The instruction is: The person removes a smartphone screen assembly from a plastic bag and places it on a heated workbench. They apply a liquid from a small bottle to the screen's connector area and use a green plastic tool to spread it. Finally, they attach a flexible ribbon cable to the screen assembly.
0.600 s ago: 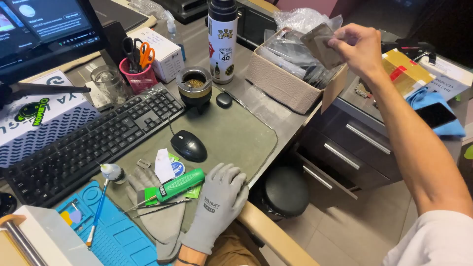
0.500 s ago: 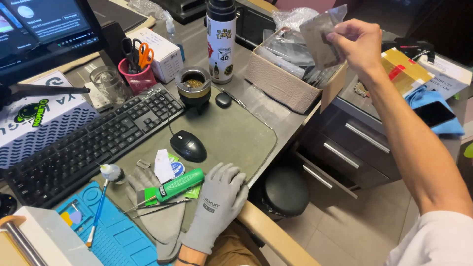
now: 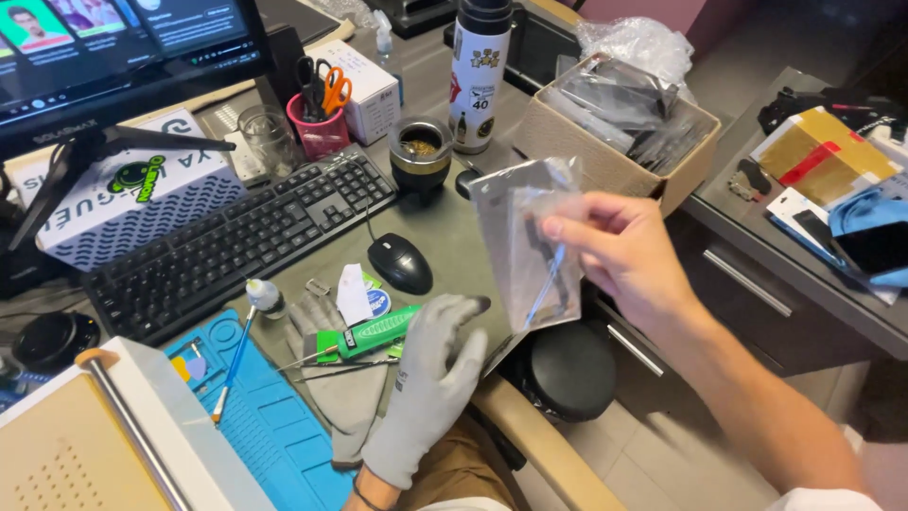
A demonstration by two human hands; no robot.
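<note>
Your right hand (image 3: 629,260) is bare and raised above the counter (image 3: 445,227) edge, its grip closed by thumb and fingertips on a small silvery plastic pouch (image 3: 523,248) that hangs upright in front of you, a dark slim part showing through its clear face. Your left hand (image 3: 433,378), in a grey work glove, lies palm down at the counter's near edge with fingers loosely spread, holding nothing; its fingertips come close to the pouch's lower corner, though you cannot tell whether they touch. Just beside that hand lie a green tool (image 3: 374,332) and thin metal tweezers (image 3: 326,357). A black mouse (image 3: 400,262) sits behind them, near a black keyboard (image 3: 227,251). Beyond the pouch stands a cardboard box (image 3: 605,156) filled with similar pouches.
</note>
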